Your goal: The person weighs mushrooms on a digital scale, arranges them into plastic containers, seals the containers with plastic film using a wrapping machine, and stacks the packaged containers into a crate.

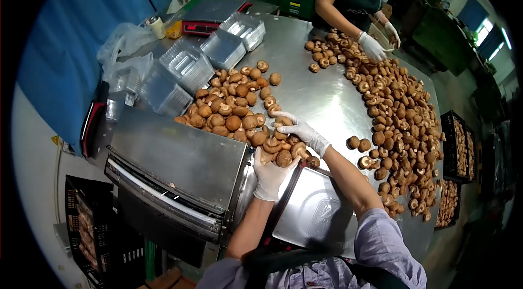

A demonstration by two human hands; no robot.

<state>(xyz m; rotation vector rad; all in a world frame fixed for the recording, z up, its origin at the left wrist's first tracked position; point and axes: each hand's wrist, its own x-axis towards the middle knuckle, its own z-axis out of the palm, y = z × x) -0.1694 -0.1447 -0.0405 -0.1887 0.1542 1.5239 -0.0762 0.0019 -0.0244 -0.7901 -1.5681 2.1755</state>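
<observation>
Both of my hands wear white gloves and meet at the near end of a pile of brown shiitake mushrooms (232, 122). My left hand (270, 178) cups a cluster of mushrooms (283, 158) from the near side, thumb and fingers apart around it. Whether a tray lies under this cluster I cannot tell. My right hand (305, 132) reaches over the cluster from the right, its fingers curved around a mushroom (283, 122). Just below my hands sits a weighing scale (316, 210) with a shiny metal plate.
Stacks of clear plastic trays (187, 65) stand behind the pile, near another scale (212, 11). A metal wrapping machine (177, 152) is at left. More shiitake mushrooms (400, 106) spread along the table's right side, where a gloved co-worker's hand (372, 47) rests. Black crates (457, 147) stand beyond.
</observation>
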